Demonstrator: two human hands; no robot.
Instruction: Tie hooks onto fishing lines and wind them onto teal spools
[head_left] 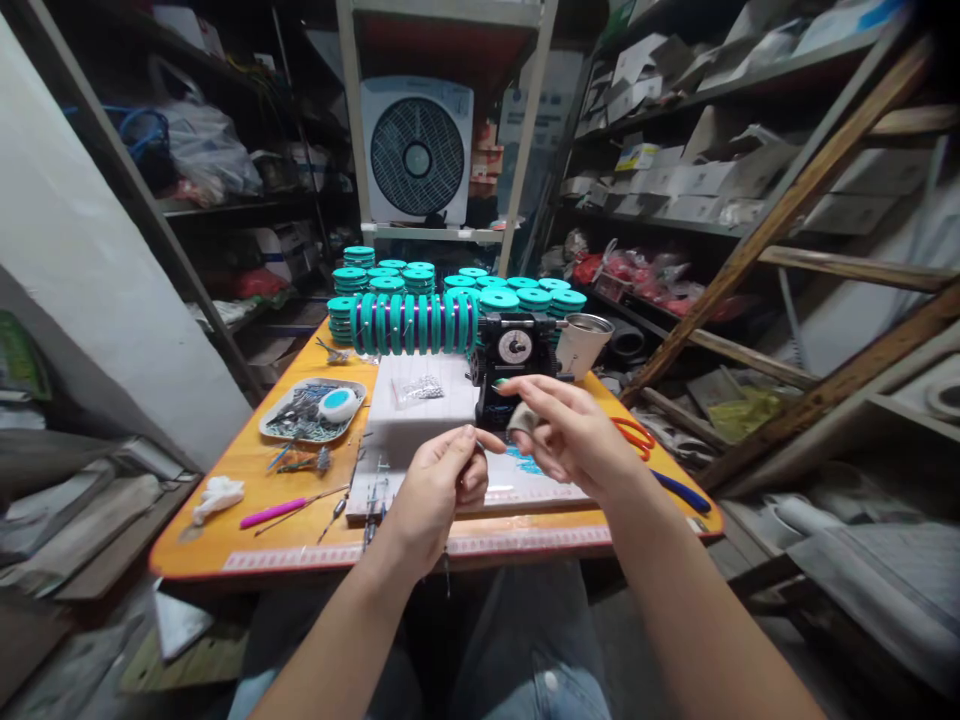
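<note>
My left hand point(450, 475) is closed in a pinch above the white board's front part, with its index finger pointing right. Whatever lies between its thumb and finger is too small to make out. Close by on the right, my right hand point(566, 430) has curled fingers and a beige finger cover point(523, 420) on one digit. A tiny green spot shows at its foremost fingertips; what they hold is unclear. Behind the hands stands a black device with a round dial point(515, 346), carrying a row of teal spools point(414, 324). Thin lines hang from the spools over the white board point(397, 430).
Stacked teal discs point(497, 299) fill the table's back. On the left lie a tray of small metal parts point(309, 410), a pink-handled tool point(274, 513) and crumpled tissue point(218, 497). A metal cup point(585, 345), orange-handled scissors point(636, 438) and a blue handle point(681, 491) are right.
</note>
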